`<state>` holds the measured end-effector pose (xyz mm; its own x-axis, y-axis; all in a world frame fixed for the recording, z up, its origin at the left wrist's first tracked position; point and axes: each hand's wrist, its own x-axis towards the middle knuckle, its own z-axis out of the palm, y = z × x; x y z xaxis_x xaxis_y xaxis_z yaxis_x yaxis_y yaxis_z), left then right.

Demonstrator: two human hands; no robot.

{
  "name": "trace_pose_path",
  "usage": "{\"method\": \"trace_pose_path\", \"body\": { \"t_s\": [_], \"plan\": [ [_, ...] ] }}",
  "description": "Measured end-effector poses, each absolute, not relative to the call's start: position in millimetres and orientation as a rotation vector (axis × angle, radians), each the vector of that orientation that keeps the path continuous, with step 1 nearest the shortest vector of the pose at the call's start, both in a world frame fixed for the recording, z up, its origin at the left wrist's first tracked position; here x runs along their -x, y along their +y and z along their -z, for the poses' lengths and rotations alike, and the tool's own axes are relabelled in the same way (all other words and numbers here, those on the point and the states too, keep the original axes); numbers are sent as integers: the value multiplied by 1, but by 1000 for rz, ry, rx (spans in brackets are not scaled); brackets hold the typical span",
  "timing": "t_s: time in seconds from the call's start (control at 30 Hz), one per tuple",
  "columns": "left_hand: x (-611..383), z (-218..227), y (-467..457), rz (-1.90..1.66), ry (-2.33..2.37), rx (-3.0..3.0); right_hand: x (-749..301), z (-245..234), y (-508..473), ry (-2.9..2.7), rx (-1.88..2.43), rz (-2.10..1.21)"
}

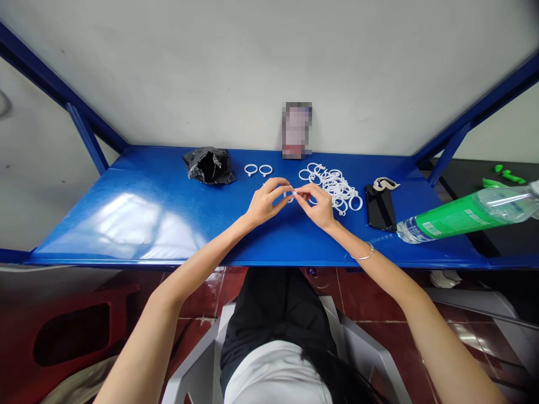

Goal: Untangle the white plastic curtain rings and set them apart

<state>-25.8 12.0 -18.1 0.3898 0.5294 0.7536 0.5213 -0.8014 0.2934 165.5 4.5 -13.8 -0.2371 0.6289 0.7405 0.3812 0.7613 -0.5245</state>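
Between my two hands, just above the blue table (202,224), is a small white plastic ring (288,197). My left hand (268,201) pinches it from the left, fingers partly covering it. From the other side, my right hand (316,205) grips its edge with thumb and forefinger. Beside and behind my right hand lies a tangled pile of white plastic rings (339,188). Two separate rings, a left one (251,169) and a right one (265,169), lie side by side beyond my left hand, each with a small knob facing me.
A crumpled, open black plastic bag (209,166) sits at the back left. Against the wall leans a blurred-out phone-like object (296,130). To the right are a black phone (380,209), a whitish band (386,183) and a tall green-labelled bottle (458,216). Blue frame bars flank the table.
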Motion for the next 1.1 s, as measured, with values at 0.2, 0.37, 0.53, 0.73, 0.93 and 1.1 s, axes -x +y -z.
{"method": "trace_pose_path", "body": {
  "t_s": [0.2,0.37,0.53,0.73,0.93,1.1],
  "plan": [
    [24,19,10,-1461,965,-2588,-167,17,6,-1859,775,-283],
    [24,23,10,-1441,974,-2592,-168,20,8,-1852,758,-267],
    [23,22,10,-1491,932,-2620,-169,22,9,-1844,769,-299],
    [23,22,10,-1514,908,-2633,-169,22,10,-1843,781,-328],
    [25,22,10,-1364,989,-2597,-170,21,9,-1858,833,-364],
    [24,23,10,-1393,960,-2608,-170,20,10,-1869,815,-368]
  ]
}}
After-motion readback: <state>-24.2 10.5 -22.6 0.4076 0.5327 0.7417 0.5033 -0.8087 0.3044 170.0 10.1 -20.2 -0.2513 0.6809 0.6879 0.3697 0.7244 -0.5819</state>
